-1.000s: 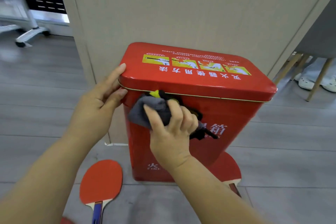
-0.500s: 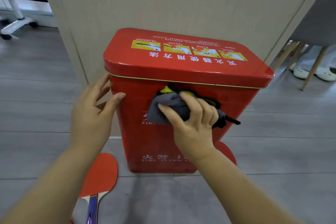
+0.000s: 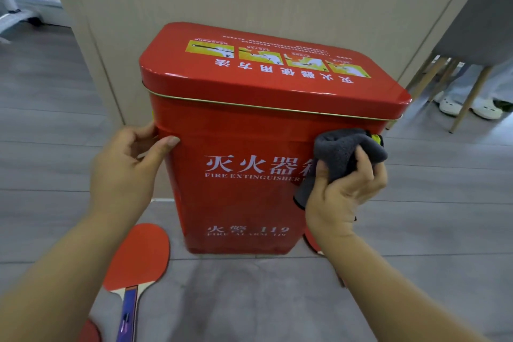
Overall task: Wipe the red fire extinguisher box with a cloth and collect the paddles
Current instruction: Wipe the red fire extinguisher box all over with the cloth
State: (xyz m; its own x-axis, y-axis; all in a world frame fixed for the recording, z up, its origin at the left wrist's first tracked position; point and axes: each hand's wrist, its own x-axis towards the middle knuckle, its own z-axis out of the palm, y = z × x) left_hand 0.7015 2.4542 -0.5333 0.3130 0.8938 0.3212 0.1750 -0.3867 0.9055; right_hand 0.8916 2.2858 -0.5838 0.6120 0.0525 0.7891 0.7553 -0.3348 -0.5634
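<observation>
The right hand (image 3: 344, 197) grips the cloth (image 3: 342, 151) against the box (image 3: 244, 203), at the upper right of its front, so the rest lies leftward, toward the left hand (image 3: 125, 172) holding the corner.

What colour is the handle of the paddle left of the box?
Purple handle, clearest in the head view.

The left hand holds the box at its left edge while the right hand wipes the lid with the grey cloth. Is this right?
Not the lid. The head view shows the right hand pressing the cloth on the front wall of the box, below the lid, at the right edge. The left hand does hold the left edge.
</observation>
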